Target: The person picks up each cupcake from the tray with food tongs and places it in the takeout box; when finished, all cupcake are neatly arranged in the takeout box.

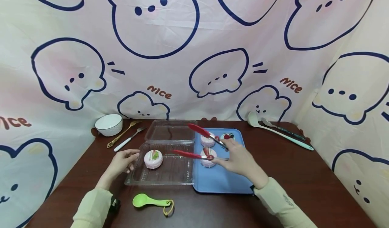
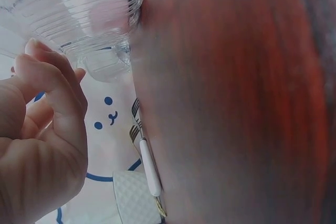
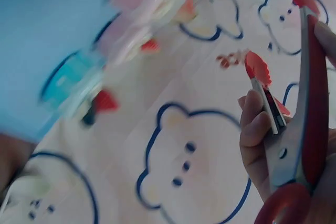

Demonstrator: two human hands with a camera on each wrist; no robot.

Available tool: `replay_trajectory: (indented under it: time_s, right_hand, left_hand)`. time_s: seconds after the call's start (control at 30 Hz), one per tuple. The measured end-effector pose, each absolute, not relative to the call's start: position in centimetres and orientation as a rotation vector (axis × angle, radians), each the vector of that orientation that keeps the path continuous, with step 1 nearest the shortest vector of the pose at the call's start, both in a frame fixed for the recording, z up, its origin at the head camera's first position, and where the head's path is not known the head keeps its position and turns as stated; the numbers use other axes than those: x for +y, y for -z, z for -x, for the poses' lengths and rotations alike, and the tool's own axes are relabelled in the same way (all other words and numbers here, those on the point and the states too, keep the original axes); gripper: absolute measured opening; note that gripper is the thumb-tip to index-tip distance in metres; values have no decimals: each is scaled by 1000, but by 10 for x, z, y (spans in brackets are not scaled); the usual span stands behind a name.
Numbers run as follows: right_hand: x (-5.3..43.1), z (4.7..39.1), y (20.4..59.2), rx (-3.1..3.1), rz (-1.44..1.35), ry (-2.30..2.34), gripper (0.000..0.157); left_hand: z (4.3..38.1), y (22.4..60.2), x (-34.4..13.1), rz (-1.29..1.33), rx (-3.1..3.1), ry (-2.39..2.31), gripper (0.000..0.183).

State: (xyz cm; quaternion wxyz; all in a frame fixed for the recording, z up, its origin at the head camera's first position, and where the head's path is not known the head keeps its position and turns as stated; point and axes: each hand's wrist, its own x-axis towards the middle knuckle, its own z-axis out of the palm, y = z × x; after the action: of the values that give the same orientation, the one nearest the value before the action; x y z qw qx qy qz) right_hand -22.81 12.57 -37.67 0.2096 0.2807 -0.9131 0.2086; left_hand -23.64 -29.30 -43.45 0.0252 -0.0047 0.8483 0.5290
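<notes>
My right hand (image 1: pixel 240 158) grips metal tongs (image 3: pixel 310 103) with red tips, which are spread with nothing between them. The tongs reach over the blue tray (image 1: pixel 225 180) toward the clear plastic container (image 1: pixel 164 179). Two pink cakes with fruit on top, a rear one (image 1: pixel 206 141) and a front one (image 1: pixel 208 163), sit on the tray, partly covered by the tongs. Behind my right hand is a berry-topped cake (image 1: pixel 228 135). Another pink cake (image 1: pixel 153 159) sits in the container. My left hand (image 1: pixel 121 162) has loosely bent fingers, fingertips right at the container's left rim.
A green measuring spoon (image 1: pixel 149 200) lies in front of the container. At the back left are a white bowl (image 1: pixel 109 126), a gold fork (image 1: pixel 118 137) and a white-handled fork (image 1: pixel 126 142). A ladle (image 1: pixel 279 132) and a dark-handled utensil (image 1: pixel 285 130) lie at the back right.
</notes>
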Motion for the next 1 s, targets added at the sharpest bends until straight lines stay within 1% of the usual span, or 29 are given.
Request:
replay_trajectory:
  time_s: [0.23,0.4,0.7,1.0]
  right_hand:
    - [183,215,385,-2614,-642,-530,77]
    - [204,209,398,-2696,-569,-494,72]
    - [208,212,416,-2771,-551,-439,66]
    - [202,215,417,-2857,-497,-449,65]
  left_hand:
    - [235,439,-290,9,2635,-1636,40]
    - [235,437,-292,8,2638,-1633,41]
    - [237,432,-294,8,2652,-1620,40]
    - [235,431,-291,29,2649,-1614,39]
